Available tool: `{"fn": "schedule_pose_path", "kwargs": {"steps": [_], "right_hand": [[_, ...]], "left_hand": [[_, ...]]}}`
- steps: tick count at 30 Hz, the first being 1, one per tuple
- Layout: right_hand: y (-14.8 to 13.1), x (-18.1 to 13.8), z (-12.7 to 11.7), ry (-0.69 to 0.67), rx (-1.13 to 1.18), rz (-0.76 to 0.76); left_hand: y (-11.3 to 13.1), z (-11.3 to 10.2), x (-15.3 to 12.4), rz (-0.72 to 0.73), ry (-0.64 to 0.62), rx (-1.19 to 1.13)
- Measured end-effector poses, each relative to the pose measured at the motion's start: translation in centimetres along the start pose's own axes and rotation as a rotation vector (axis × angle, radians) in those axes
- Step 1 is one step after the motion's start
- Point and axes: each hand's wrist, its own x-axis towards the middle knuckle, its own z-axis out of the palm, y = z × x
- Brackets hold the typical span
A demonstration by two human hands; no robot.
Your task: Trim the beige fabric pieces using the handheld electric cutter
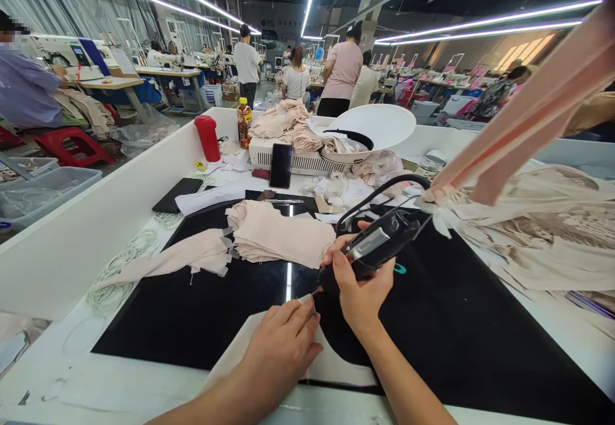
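My right hand [362,300] is wrapped round a black corded handheld tool [391,236] with a metal plate on its side; its exact kind is unclear. The tool's narrow end points down at the edge of a pale fabric piece [341,367]. On that fabric lies my left hand [283,332], palm down, fingertips pressing near the tool's tip and thumb apart. Under both is a glossy black board [432,329]. Just beyond the hands sits a stack of pale pink fabric pieces [283,233], with a longer pink piece [192,255] to its left.
Pink fabric strips [523,104] hang slanting at right, above piled beige fabric [552,220]. A phone [281,165], red cup [207,138], bottle [244,122] and white box [293,159] stand at the back. A teal pin [400,268] lies beside my right hand. Low white walls [96,239] edge the table.
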Motion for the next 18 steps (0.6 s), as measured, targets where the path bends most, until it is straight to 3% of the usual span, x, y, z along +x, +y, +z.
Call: {"fn": "schedule_pose_path", "kwargs": {"steps": [18], "right_hand": [[0.25,-0.29,0.24,-0.002,0.070,-0.017]], "left_hand": [[-0.07,-0.28,0.14,0.006,-0.023,0.012]]}}
